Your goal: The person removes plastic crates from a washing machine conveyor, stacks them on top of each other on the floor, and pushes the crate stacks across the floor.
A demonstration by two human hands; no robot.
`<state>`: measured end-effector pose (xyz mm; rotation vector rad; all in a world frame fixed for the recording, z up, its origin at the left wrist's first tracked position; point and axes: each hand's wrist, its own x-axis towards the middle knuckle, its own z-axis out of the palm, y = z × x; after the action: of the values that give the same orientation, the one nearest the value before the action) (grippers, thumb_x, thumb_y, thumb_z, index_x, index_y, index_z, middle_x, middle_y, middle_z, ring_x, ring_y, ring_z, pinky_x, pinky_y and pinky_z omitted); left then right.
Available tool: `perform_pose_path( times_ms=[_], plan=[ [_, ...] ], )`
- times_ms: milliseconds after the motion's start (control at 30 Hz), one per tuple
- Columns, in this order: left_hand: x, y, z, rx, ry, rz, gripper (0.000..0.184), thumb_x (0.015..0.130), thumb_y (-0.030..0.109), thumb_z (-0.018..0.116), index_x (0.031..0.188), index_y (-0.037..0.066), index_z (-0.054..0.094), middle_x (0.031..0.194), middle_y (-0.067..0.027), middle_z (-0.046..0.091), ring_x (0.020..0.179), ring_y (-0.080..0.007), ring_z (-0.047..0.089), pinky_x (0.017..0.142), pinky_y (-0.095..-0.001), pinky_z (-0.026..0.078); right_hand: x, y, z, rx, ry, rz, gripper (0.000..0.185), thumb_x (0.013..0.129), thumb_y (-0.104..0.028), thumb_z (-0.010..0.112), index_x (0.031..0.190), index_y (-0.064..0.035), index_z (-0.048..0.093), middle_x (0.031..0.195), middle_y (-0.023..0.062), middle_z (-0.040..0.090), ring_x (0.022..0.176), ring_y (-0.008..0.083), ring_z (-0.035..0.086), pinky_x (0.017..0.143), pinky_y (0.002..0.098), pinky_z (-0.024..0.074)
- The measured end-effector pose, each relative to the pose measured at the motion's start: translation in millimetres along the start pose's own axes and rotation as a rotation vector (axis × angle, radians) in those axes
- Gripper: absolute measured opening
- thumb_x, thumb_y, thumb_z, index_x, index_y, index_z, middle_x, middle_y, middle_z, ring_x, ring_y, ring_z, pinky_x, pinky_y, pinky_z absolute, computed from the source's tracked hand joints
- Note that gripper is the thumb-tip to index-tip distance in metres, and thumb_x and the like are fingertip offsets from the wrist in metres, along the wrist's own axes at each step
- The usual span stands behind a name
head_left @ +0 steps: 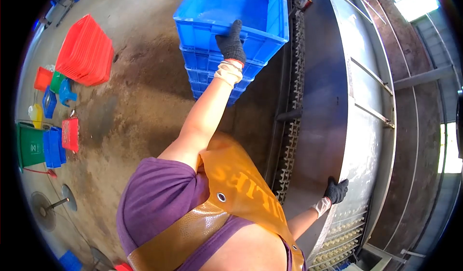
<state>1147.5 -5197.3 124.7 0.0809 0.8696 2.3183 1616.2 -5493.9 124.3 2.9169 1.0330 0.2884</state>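
Observation:
My left hand [231,43], in a dark knit glove with a pale cuff, grips the near rim of a blue plastic crate [198,33]. One finger shows over the rim; the others are partly hidden. That crate tops a stack of similar blue crates [197,61], and I see a flat bottom inside it. To the right, my right hand [336,190], gloved the same way, rests at the raised edge of a long metal table [359,167] with fingers apart. It holds nothing that I can see. An orange apron [246,184] covers my front.
A chain conveyor [294,121] runs along the table's near side. Rows of pale rollers or pegs [340,237] lie at its lower end. Nested red crates [86,54] stand on the stained floor. A green bin [30,145] and blue crates [53,148] are farther left.

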Motion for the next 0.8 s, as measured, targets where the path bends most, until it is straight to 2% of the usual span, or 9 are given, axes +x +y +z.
perform_pose_path(
  times_ms=[133, 300, 367, 433, 500, 533, 667, 733, 800],
  plan=[
    [3.9, -1.1, -21.6, 0.135, -0.164, -0.009, 0.037, 0.068, 0.017, 0.074, 0.097, 0.007, 0.053, 0.083, -0.0026, 0.056, 0.066, -0.0131, 0.051, 0.055, -0.0283, 0.044, 14.5, 20.1, 37.9, 0.040, 0.142, -0.125, 0.086, 0.059, -0.055, 0.067, 0.124, -0.0025, 0.045, 0.114, 0.0219, 0.052, 0.106, 0.0363, 0.049, 0.089, 0.0427, 0.0397],
    [-96.8, -48.7, -29.7, 0.266, -0.529, -0.562, 0.017, 0.081, 0.014, 0.061, 0.095, 0.007, 0.055, 0.073, -0.0001, 0.053, 0.062, -0.0103, 0.050, 0.055, -0.0236, 0.046, 47.1, -20.0, 72.3, 0.149, 0.215, -0.094, 0.073, 0.064, -0.046, 0.065, 0.119, -0.0007, 0.047, 0.115, 0.0197, 0.052, 0.111, 0.0324, 0.045, 0.094, 0.0422, 0.0354],
    [-203.0, -50.8, -0.8, 0.445, -0.834, -0.735, 0.023, 0.079, 0.011, 0.064, 0.096, 0.007, 0.050, 0.080, -0.0025, 0.052, 0.066, -0.0099, 0.051, 0.059, -0.0217, 0.046, 54.7, -23.4, 70.0, 0.146, 0.285, -0.103, 0.072, 0.063, -0.044, 0.065, 0.119, -0.0023, 0.047, 0.112, 0.0186, 0.052, 0.108, 0.0321, 0.047, 0.094, 0.0435, 0.0344],
    [-296.7, -62.2, 10.7, 0.634, -1.478, -0.702, 0.041, 0.076, 0.010, 0.066, 0.110, 0.004, 0.044, 0.099, -0.0086, 0.050, 0.085, -0.0157, 0.052, 0.072, -0.0256, 0.047, 42.3, -9.3, 69.3, 0.089, 0.370, -0.114, 0.072, 0.062, -0.041, 0.066, 0.120, -0.0039, 0.046, 0.110, 0.0176, 0.052, 0.105, 0.0318, 0.048, 0.093, 0.0448, 0.0333],
    [-353.8, -90.1, 13.5, 0.591, -2.104, -0.344, 0.057, 0.072, 0.011, 0.070, 0.119, 0.002, 0.040, 0.110, -0.0139, 0.047, 0.100, -0.0232, 0.050, 0.085, -0.0316, 0.043, 23.7, 3.8, 87.1, -0.106, 0.483, -0.119, 0.072, 0.061, -0.039, 0.066, 0.120, -0.0055, 0.045, 0.108, 0.0165, 0.053, 0.102, 0.0315, 0.049, 0.093, 0.0460, 0.0323],
    [-382.3, -95.0, 16.5, 0.515, -2.325, -0.004, 0.066, 0.068, 0.012, 0.072, 0.123, 0.001, 0.037, 0.113, -0.0163, 0.046, 0.106, -0.0266, 0.047, 0.091, -0.0347, 0.040, 7.1, 10.1, 13.6, 0.196, 0.059, -0.125, 0.074, 0.062, -0.042, 0.067, 0.122, -0.0059, 0.044, 0.107, 0.0144, 0.054, 0.100, 0.0285, 0.050, 0.089, 0.0444, 0.0340],
    [-472.0, -101.1, 23.5, 0.876, -2.794, 0.578, 0.088, 0.053, 0.028, 0.076, 0.128, 0.007, 0.035, 0.124, -0.0156, 0.041, 0.118, -0.0300, 0.037, 0.098, -0.0444, 0.029, -27.1, 84.9, -0.5, 0.473, 0.095, -0.128, 0.055, 0.072, -0.044, 0.059, 0.111, -0.0064, 0.053, 0.096, 0.0157, 0.058, 0.091, 0.0333, 0.055, 0.083, 0.0425, 0.0394],
    [-506.5, -104.4, 15.7, 0.867, -2.915, 0.994, 0.084, 0.054, 0.038, 0.075, 0.124, 0.009, 0.040, 0.115, -0.0141, 0.050, 0.111, -0.0277, 0.045, 0.094, -0.0444, 0.033, -43.6, 152.4, 1.1, 0.628, 0.008, -0.108, 0.046, 0.077, -0.039, 0.054, 0.108, -0.0057, 0.057, 0.112, 0.0202, 0.054, 0.105, 0.0337, 0.051, 0.089, 0.0407, 0.0394],
    [-523.9, -118.8, 4.8, 0.716, -2.920, 0.983, 0.074, 0.055, 0.041, 0.075, 0.115, 0.008, 0.047, 0.102, -0.0143, 0.057, 0.097, -0.0298, 0.053, 0.084, -0.0394, 0.041, -45.7, 254.4, 79.7, 0.151, 0.217, -0.115, 0.051, 0.077, -0.041, 0.054, 0.122, -0.0189, 0.049, 0.126, 0.0183, 0.045, 0.111, 0.0338, 0.047, 0.097, 0.0373, 0.0352]
  ],
)
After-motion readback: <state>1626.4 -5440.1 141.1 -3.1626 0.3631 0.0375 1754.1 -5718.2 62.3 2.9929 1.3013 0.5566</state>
